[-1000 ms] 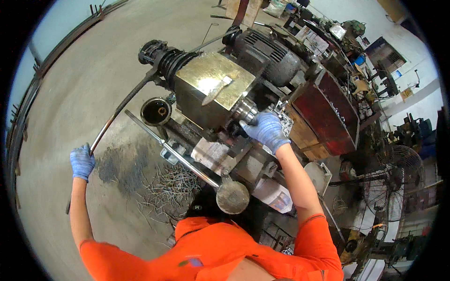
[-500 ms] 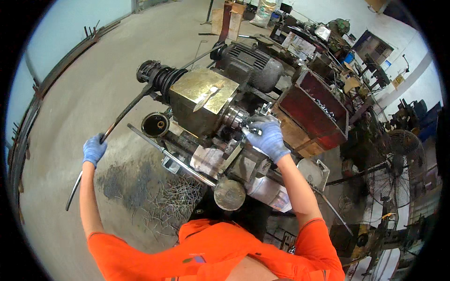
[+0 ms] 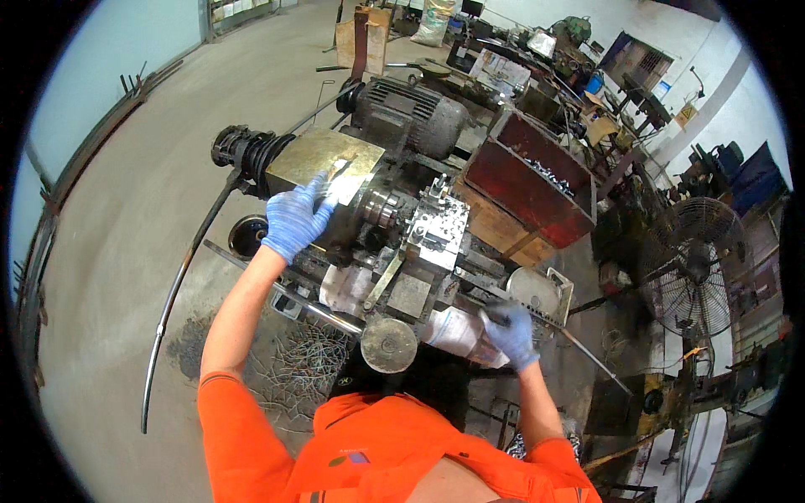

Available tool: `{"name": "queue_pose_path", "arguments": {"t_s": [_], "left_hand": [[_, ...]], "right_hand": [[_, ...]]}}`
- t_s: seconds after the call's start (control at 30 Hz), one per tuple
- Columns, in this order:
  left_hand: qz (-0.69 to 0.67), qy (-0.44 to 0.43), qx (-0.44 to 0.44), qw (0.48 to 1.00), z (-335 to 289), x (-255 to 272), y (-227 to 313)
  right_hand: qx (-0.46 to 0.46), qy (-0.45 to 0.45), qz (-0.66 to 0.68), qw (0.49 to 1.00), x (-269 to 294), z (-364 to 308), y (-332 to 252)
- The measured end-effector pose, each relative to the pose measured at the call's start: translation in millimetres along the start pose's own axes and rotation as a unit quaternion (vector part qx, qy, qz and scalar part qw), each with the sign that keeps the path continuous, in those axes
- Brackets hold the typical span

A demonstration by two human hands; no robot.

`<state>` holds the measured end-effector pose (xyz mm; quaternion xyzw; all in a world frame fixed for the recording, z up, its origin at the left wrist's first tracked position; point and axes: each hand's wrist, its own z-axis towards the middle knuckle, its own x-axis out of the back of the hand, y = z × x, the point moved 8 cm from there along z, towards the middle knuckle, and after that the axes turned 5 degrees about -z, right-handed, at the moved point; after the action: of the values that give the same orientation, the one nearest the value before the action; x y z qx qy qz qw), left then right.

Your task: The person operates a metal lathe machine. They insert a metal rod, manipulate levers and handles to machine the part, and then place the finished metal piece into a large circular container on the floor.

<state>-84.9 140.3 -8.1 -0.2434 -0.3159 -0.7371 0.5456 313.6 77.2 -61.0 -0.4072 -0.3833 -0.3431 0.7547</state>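
My left hand (image 3: pixel 295 220), in a blue glove, lies at the near edge of a small lathe's brass-coloured headstock cover (image 3: pixel 289 159). Its fingers are stretched out toward a small pale and dark patch on top. Left of it, the long bent lever (image 3: pixel 180 281) hangs free. My right hand (image 3: pixel 510 334), gloved with a dark palm, is low beside the lathe, near a round metal disc (image 3: pixel 534 291); its fingers are blurred, and whether they hold anything is unclear. Between the hands are the chuck (image 3: pixel 384 207) and the tool slide (image 3: pixel 438 228), strewn with dark chips.
A red bin (image 3: pixel 537 180) holding small metal parts stands behind the slide, with a motor (image 3: pixel 407 117) at the back. Thin metal scraps (image 3: pixel 306 365) are heaped on the floor. At the right stands a fan (image 3: pixel 692 268). A rod (image 3: pixel 595 360) juts out to the right.
My left hand has let go of the long lever and moved right onto the headstock cover. My right hand has left the chuck area and dropped down and right. The view has shifted slightly.
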Motion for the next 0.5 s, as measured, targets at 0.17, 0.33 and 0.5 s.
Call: {"name": "queue_pose_path", "arguments": {"t_s": [0.17,0.33,0.5], "left_hand": [[-0.060,0.006,-0.033,0.998,-5,3,23],[-0.160,-0.004,-0.057,0.985,-21,10,79],[-0.174,-0.036,-0.048,0.983,-27,-35,111]], "right_hand": [[-0.197,-0.018,0.114,0.974,-28,-101,64],[-0.260,-0.002,0.198,0.945,-48,-137,65],[-0.258,-0.036,0.211,0.942,-50,-119,46]]}}
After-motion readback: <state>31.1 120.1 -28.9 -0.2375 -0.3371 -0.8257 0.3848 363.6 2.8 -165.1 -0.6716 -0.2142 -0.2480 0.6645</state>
